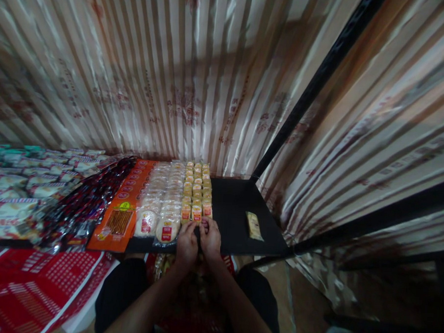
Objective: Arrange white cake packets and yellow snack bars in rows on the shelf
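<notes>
My left hand and my right hand rest side by side at the front edge of a black shelf. Their fingers curl down onto the nearest small yellow snack packets, which lie in three tidy rows running back along the shelf. What the fingers hold is too small to make out. A single loose yellow packet lies alone on the bare shelf to the right of my hands.
Left of the yellow rows lie round white wrapped cakes, orange packs, dark red packets and pale bags. A striped curtain hangs behind. A black frame bar rises at the right. Red printed boxes sit lower left.
</notes>
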The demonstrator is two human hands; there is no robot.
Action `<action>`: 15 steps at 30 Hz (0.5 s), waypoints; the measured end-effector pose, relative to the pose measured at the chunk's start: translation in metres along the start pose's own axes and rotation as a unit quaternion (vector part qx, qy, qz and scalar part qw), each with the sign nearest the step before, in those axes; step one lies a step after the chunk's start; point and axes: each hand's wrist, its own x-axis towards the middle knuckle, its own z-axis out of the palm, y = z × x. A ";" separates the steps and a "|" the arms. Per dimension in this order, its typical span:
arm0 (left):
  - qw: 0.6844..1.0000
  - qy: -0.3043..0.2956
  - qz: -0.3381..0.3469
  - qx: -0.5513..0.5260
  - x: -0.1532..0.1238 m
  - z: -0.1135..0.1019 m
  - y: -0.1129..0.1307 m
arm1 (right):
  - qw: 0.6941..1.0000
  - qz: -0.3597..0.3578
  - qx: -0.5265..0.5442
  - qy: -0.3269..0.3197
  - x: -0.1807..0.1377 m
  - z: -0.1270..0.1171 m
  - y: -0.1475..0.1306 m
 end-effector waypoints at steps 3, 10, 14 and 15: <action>1.000 -0.004 0.004 0.002 -0.001 -0.003 0.004 | 1.000 0.001 -0.004 -0.011 -0.002 0.000 0.000; 0.999 0.001 0.014 0.035 -0.018 -0.008 0.003 | 0.999 0.002 0.023 0.026 -0.019 -0.009 -0.005; 0.996 -0.041 0.068 0.040 -0.045 -0.015 -0.002 | 0.996 0.020 0.082 0.036 -0.045 -0.023 -0.007; 0.995 -0.059 0.072 0.045 -0.053 -0.017 -0.004 | 0.995 0.026 0.093 0.028 -0.054 -0.026 -0.006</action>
